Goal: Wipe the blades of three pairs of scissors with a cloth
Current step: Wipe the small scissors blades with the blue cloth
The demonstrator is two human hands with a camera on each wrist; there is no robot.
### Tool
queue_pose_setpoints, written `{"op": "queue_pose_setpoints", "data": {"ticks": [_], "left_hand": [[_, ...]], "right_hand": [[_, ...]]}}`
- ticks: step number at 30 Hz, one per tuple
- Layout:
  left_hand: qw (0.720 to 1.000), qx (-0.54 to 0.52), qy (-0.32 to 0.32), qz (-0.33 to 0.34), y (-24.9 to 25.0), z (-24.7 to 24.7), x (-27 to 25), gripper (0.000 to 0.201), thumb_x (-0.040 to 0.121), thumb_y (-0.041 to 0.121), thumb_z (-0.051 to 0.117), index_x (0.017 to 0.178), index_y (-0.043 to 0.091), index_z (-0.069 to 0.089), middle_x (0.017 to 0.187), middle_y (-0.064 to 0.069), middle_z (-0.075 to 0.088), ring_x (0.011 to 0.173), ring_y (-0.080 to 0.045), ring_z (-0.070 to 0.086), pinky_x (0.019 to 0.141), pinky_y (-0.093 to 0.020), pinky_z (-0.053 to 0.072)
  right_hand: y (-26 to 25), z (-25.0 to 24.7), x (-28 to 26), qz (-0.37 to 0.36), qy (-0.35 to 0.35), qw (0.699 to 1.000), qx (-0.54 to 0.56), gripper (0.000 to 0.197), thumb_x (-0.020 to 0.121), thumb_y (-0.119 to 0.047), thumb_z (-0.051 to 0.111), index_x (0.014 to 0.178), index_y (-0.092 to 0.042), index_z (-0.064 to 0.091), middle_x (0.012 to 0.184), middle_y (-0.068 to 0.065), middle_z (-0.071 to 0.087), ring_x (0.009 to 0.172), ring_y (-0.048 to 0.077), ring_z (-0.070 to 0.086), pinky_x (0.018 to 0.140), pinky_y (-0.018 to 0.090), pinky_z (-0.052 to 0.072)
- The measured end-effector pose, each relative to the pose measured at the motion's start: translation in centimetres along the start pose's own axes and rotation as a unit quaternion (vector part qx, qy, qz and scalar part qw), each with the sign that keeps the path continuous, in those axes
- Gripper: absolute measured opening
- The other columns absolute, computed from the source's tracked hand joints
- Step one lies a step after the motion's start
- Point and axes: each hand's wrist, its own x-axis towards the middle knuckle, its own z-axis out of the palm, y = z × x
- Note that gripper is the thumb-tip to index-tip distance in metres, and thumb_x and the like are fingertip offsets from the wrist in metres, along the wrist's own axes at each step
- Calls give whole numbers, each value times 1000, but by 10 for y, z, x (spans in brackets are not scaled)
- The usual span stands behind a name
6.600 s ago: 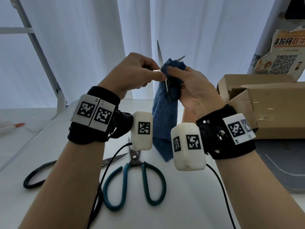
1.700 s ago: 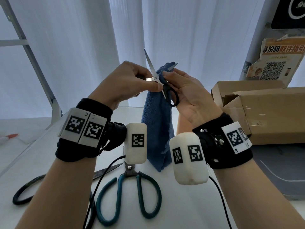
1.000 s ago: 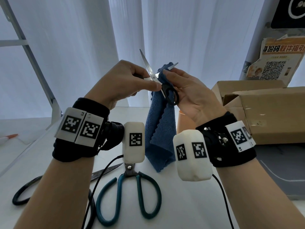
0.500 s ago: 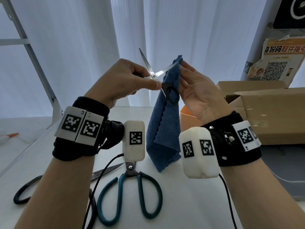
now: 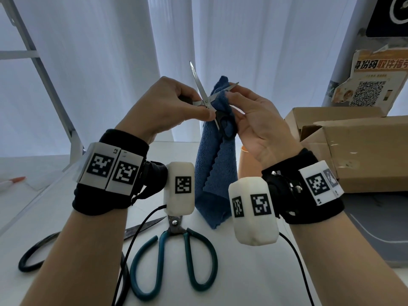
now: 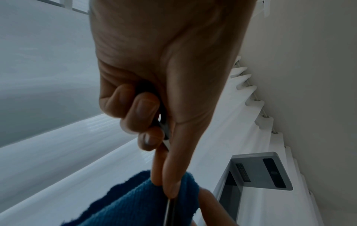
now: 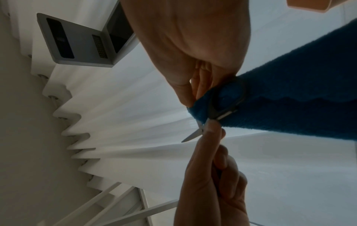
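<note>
Three pairs of scissors being catalogued. Small black-handled scissors (image 5: 206, 100): being held up, blades spread, left hand (image 5: 167, 107) pinching them at the pivot and one handle. Blue cloth (image 5: 215, 164): right hand (image 5: 254, 120) is pinching its top fold around the right-pointing blade, the rest hanging toward the white table (image 5: 254, 272). Teal-handled scissors (image 5: 176, 257) and black-handled scissors (image 5: 66, 244): lying on the table below. Advice: keep the fingers behind the cloth, drawing outward from pivot to tip.
</note>
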Motion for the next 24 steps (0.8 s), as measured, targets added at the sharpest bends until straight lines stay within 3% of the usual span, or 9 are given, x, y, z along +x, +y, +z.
{"op": "queue_pose_setpoints", "data": {"ticks": [2, 5, 8, 12, 13, 15, 17, 19, 24], "left_hand": [[1000, -7, 1, 5, 1, 2, 1, 20, 81, 25, 82, 81, 9, 70, 54, 10, 47, 50, -4, 40, 53, -16, 35], [1000, -20, 17, 11, 1, 3, 2, 16, 88, 25, 76, 91, 10, 70, 54, 12, 53, 51, -2, 45, 51, -11, 39], [999, -17, 27, 9, 1, 2, 2, 14, 89, 28, 74, 84, 15, 72, 52, 14, 50, 52, 0, 44, 54, -10, 41], [1000, -13, 27, 0, -1, -6, 2, 18, 86, 30, 78, 84, 13, 74, 55, 12, 51, 54, -2, 46, 56, -11, 42], [1000, -8, 21, -3, -2, -9, 1, 19, 85, 30, 79, 84, 12, 74, 56, 10, 52, 56, -2, 46, 57, -12, 42], [1000, 8, 4, -10, -4, -15, -1, 18, 82, 29, 81, 85, 12, 76, 59, 8, 55, 59, -3, 48, 62, -16, 43], [999, 26, -12, -13, -3, -19, -3, 14, 80, 27, 82, 83, 14, 78, 62, 6, 59, 61, -3, 49, 63, -18, 43], [999, 44, -17, -8, -2, -20, -4, 11, 78, 26, 84, 79, 16, 79, 63, 4, 61, 60, -2, 49, 60, -14, 43], [996, 85, -12, 2, 0, -19, -5, 9, 75, 21, 85, 77, 14, 79, 58, 4, 60, 55, 0, 49, 50, -6, 38]], "right_hand": [[-1, 0, 0, -8, 11, 1000, 0, 19, 93, 5, 59, 110, 2, 65, 84, 11, 72, 73, 19, 70, 72, 27, 60], [-1, -2, 0, -4, 23, 1000, 3, 27, 92, 3, 62, 119, 6, 63, 96, 16, 71, 83, 24, 69, 85, 33, 60], [1, -2, 0, -2, 24, 1000, 14, 32, 92, 0, 63, 123, 8, 62, 102, 19, 70, 84, 24, 69, 87, 34, 59], [-3, -8, 4, -22, 66, 996, 59, 25, 94, -3, 62, 118, 3, 65, 99, 13, 71, 86, 21, 70, 95, 39, 56], [-5, -11, 5, -29, 72, 994, 71, 22, 94, -4, 62, 115, 1, 67, 96, 11, 72, 86, 21, 70, 95, 39, 56], [-10, -15, 6, -43, 66, 995, 65, 15, 96, -6, 61, 107, -6, 70, 89, 5, 73, 81, 15, 70, 84, 31, 59], [-14, -15, 3, -61, 31, 998, -10, 11, 96, -9, 61, 100, -13, 71, 85, -1, 72, 77, 10, 68, 72, 25, 57], [-14, -11, 0, -69, -17, 990, -121, 10, 94, -9, 64, 96, -14, 72, 86, -2, 71, 79, 9, 67, 69, 23, 54], [-4, -3, -5, -53, -87, 944, -314, 14, 82, -4, 76, 95, -9, 74, 92, 8, 76, 86, 14, 71, 80, 21, 54]]}}
